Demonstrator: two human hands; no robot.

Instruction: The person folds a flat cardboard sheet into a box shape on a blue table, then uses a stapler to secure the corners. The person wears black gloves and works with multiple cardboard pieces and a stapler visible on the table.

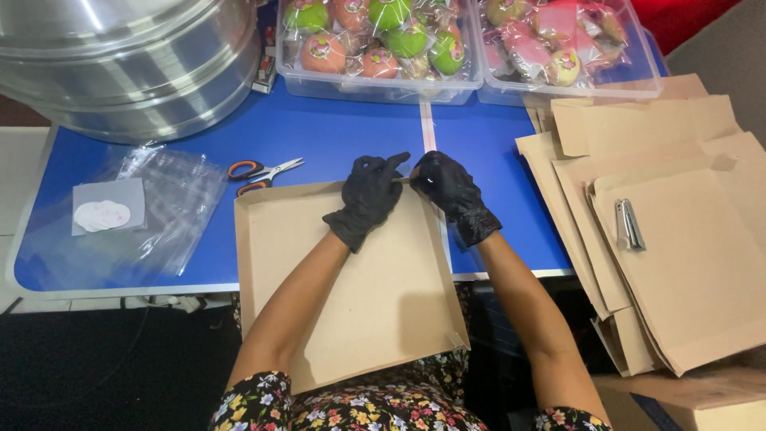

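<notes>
At the far rim of the cardboard tray [359, 295], I see left hand [369, 195] and right hand [451, 187] pinching together; board judged light, stiff, creasable—grip edges.

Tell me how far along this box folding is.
Done: the cardboard tray already has its left and far walls standing. In hand: the left hand and right hand, both in black gloves, pinch the far right corner of the tray. Left: a stack of flat cardboard sheets lies unfolded to the right, and wrapped sweets still sit in the clear tubs at the back.
</notes>
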